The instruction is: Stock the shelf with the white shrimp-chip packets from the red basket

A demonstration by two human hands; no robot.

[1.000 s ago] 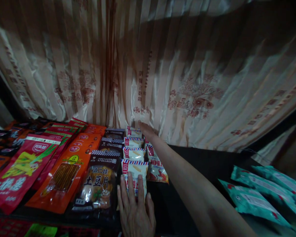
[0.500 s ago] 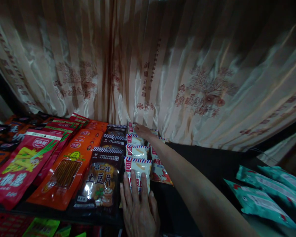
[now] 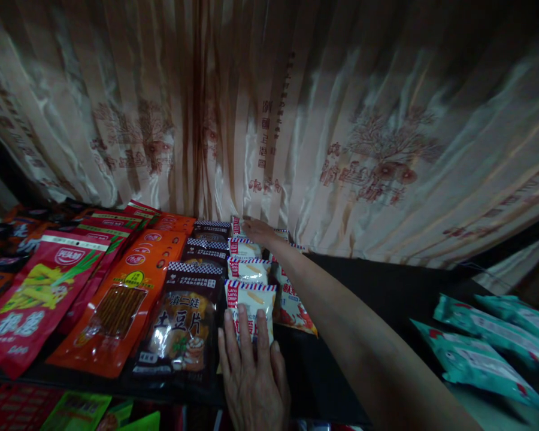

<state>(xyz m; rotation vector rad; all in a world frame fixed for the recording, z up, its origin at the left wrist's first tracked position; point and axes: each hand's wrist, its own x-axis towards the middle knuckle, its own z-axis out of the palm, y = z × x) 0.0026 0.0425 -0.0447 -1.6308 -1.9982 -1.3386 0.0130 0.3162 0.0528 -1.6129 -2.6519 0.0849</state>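
My left hand (image 3: 254, 374) lies palm down with fingers spread over the front white snack bag (image 3: 251, 296), which has a red-and-blue striped top edge. Several like bags stand behind it in a row. My right arm crosses from the lower right, and my right hand (image 3: 258, 232) touches the rearmost white bag (image 3: 236, 226) by the curtain. Its fingers are small and dark, so their grip is unclear. Left of this row are dark potato-chip bags (image 3: 179, 326). Partly under my right forearm is a second row of white-and-orange bags (image 3: 294, 308).
Orange snack packets (image 3: 117, 305) and red packets (image 3: 45, 299) lie farther left on the black shelf (image 3: 363, 281). Teal packets (image 3: 485, 362) lie at the right. A pleated curtain (image 3: 296, 120) hangs behind. Below the front edge are green packets (image 3: 76, 410) and a red basket (image 3: 9, 407).
The view has shifted slightly. My left hand stays on the front bag, and my right hand remains at the rearmost bag.
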